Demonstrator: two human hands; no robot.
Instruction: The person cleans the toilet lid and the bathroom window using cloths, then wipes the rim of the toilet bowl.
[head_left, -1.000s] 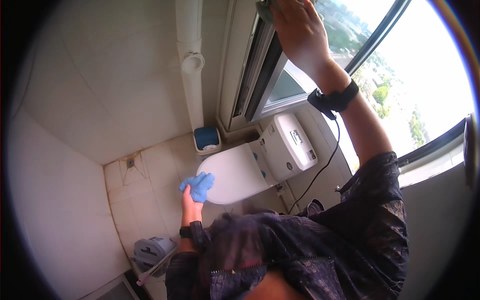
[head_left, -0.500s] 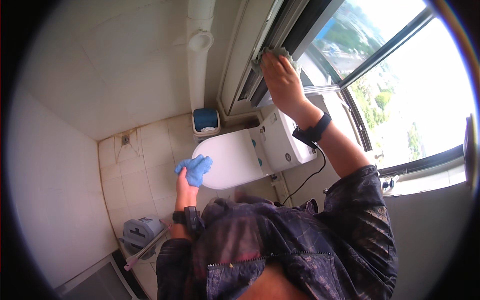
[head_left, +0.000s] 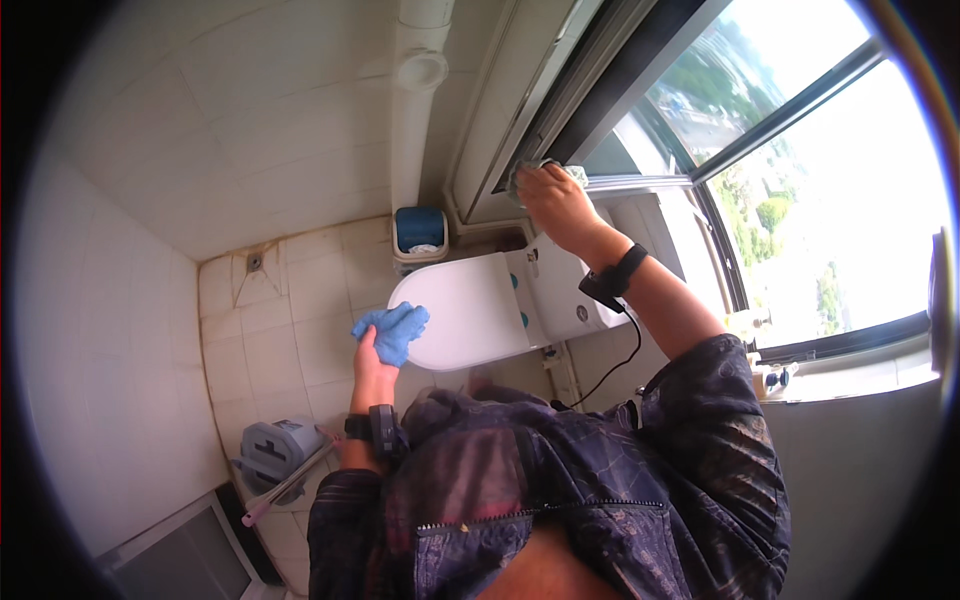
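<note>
My right hand point(head_left: 560, 208) is closed over a grey-green cloth point(head_left: 576, 175), pressing it to the lower corner of the dark window frame point(head_left: 560, 120). Part of the cloth is hidden under the fingers. Lower and to the left, my left hand point(head_left: 374, 372) grips a crumpled blue cloth point(head_left: 396, 330), thumb on top. That cloth hangs in the air beside the rounded front of the closed white toilet lid point(head_left: 455, 315). Each wrist wears a black band with a small device, and a cable runs from the right one.
A small bin with a blue lid point(head_left: 420, 228) stands by the toilet under a white pipe point(head_left: 410, 130). On the tiled floor at lower left are a grey bucket point(head_left: 282, 452) and a pink-ended stick point(head_left: 255, 515). An open window pane point(head_left: 790, 150) fills the upper right.
My right hand has slid down along the window frame with the grey-green cloth, reaching its lower corner. The left hand still holds the blue cloth in nearly the same place.
</note>
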